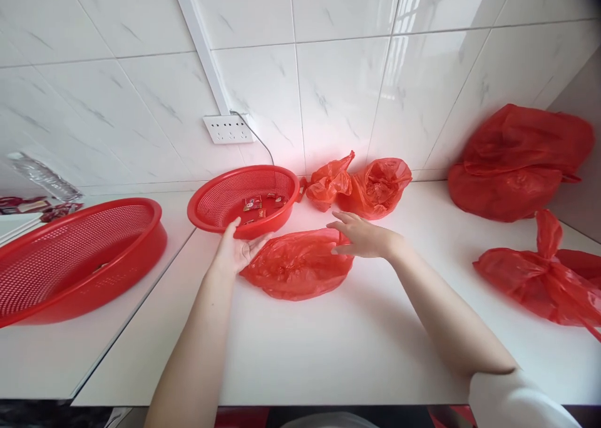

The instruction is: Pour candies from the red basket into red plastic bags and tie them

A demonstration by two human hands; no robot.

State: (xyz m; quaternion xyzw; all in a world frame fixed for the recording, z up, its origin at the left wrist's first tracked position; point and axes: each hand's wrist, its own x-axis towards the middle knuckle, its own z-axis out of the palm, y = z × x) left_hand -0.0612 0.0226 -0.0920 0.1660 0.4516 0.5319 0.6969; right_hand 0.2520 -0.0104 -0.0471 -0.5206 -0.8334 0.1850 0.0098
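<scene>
At left, a person's left hand, palm bared and fingers spread, meets the left end of a red plastic bag, in front of a red basket. The bag lies lengthwise left to right on a white table, between both hands, neither clearly nearer. The right hand, loosely splayed, grasps nothing at its right end; fingertip contact is unclear.

Tiled wall, white tabletop

Left hand and right hand flank a red bag.
</scene>
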